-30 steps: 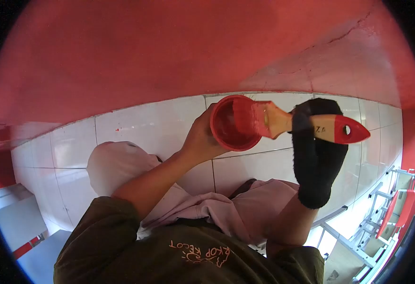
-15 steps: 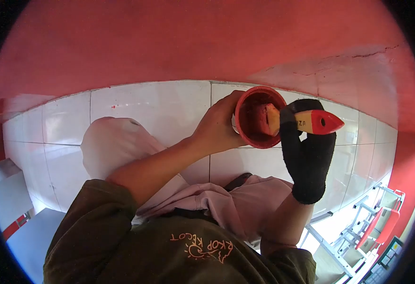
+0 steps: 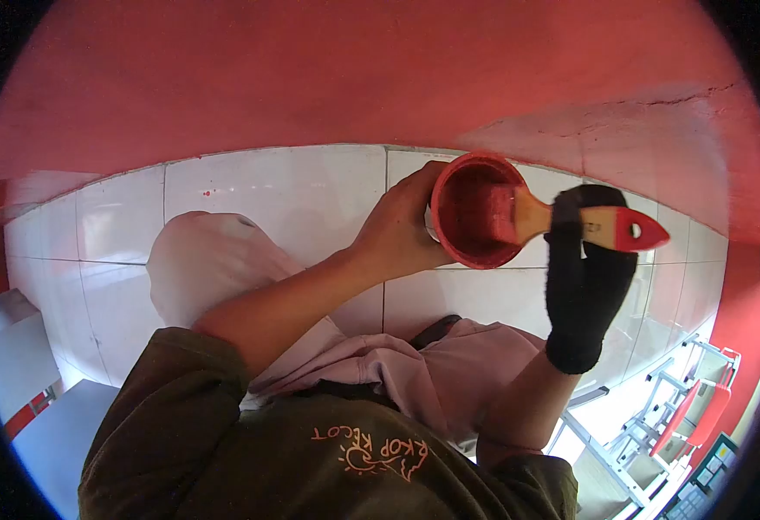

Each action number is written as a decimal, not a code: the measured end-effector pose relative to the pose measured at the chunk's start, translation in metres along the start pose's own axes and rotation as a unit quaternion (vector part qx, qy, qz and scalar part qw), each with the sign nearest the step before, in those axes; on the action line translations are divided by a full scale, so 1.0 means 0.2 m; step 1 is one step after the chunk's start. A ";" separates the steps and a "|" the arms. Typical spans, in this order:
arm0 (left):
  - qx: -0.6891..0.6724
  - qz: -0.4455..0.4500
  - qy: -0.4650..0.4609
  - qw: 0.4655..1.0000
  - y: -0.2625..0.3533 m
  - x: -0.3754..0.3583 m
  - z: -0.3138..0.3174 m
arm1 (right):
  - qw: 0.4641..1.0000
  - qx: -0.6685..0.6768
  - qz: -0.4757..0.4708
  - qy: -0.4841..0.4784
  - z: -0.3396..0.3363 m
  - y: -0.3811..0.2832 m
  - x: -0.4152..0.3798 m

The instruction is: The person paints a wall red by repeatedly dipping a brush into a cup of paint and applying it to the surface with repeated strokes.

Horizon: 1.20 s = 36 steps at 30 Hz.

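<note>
My bare left hand is wrapped round the side of a paint cup, whose inside and rim are coated red. In my right hand, which wears a black knitted glove, I grip a paintbrush by its wooden handle with the red end pointing right. The red-coated bristles overlap the cup's right rim in this view, and the brush lies nearly level across it. Both hands are above the white tiled floor, close to the base of the red wall.
The red wall fills the upper view, with a crack and a paler patch at right. White floor tiles carry small red spots. Grey panels stand at lower left. A metal-framed object with a red part stands at lower right.
My right hand has moved right with the paintbrush, drawing the bristles from inside the cup up to its right rim. My left hand and the cup have barely moved.
</note>
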<state>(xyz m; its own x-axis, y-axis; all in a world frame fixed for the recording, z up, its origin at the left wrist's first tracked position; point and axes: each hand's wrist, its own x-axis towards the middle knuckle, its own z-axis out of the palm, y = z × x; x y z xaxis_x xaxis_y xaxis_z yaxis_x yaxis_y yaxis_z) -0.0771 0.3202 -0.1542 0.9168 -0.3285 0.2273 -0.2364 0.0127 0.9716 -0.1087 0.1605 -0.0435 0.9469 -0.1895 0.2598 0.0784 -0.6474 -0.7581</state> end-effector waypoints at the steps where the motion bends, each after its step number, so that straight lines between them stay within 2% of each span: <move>1: -0.002 -0.005 0.003 1.000 0.00 0.00 0.00 | 0.999 0.002 -0.018 0.038 -0.01 0.03 0.00; 3: -0.004 -0.007 0.006 1.000 0.01 0.01 0.01 | 0.989 0.097 0.089 0.074 -0.05 0.00 0.01; 6: 0.015 0.004 0.008 1.000 0.02 0.01 0.00 | 0.974 0.157 0.112 0.119 -0.08 0.06 0.03; 8: 0.023 -0.050 -0.008 0.998 0.03 0.01 -0.01 | 0.951 0.236 0.140 0.145 -0.07 0.12 0.03; 9: 0.024 -0.034 -0.017 0.999 0.03 0.02 0.00 | 0.950 0.250 0.135 0.125 -0.08 0.18 0.02; 11: -0.050 -0.070 -0.033 0.996 0.02 0.02 0.02 | 0.953 0.244 0.153 0.097 -0.08 0.25 0.01; 13: -0.067 -0.061 -0.029 0.995 -0.01 0.03 0.04 | 0.918 0.347 0.178 0.073 -0.07 0.26 0.00; 15: -0.066 -0.020 -0.036 0.997 0.01 0.06 0.04 | 0.935 0.326 0.134 0.027 -0.06 0.29 -0.01; 17: 0.015 -0.032 -0.030 0.999 0.02 0.07 0.03 | 0.899 0.373 0.229 0.018 -0.06 0.26 0.02; 21: 0.053 -0.003 -0.017 0.998 0.11 0.10 0.02 | 0.898 0.373 0.234 0.008 -0.09 0.21 0.03; 22: 0.044 -0.013 -0.019 0.999 0.11 0.10 0.03 | 0.898 0.376 0.228 0.017 -0.08 0.21 0.03; 24: 0.036 -0.018 -0.027 0.999 0.12 0.11 0.03 | 0.853 0.464 0.239 0.027 -0.07 0.23 0.03; 26: 0.050 -0.060 -0.035 0.996 0.13 0.11 0.03 | 0.852 0.470 0.230 0.035 -0.07 0.24 0.03; 30: 0.026 -0.059 -0.017 0.998 0.08 0.10 0.04 | 0.852 0.471 0.227 0.038 -0.07 0.24 0.02; 32: 0.008 -0.090 -0.031 0.995 0.06 0.10 0.03 | 0.846 0.476 0.237 0.040 -0.08 0.22 0.01; 36: 0.032 -0.089 -0.031 0.995 0.07 0.10 0.02 | 0.844 0.473 0.249 0.039 -0.08 0.22 0.01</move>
<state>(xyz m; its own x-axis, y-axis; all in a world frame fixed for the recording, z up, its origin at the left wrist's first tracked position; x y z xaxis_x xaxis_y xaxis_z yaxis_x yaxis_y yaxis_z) -0.0630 0.3091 -0.1371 0.9247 -0.3779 0.0465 -0.0945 -0.1093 0.9895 -0.1079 0.1208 -0.0664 0.9152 -0.3363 -0.2221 -0.0751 0.3990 -0.9139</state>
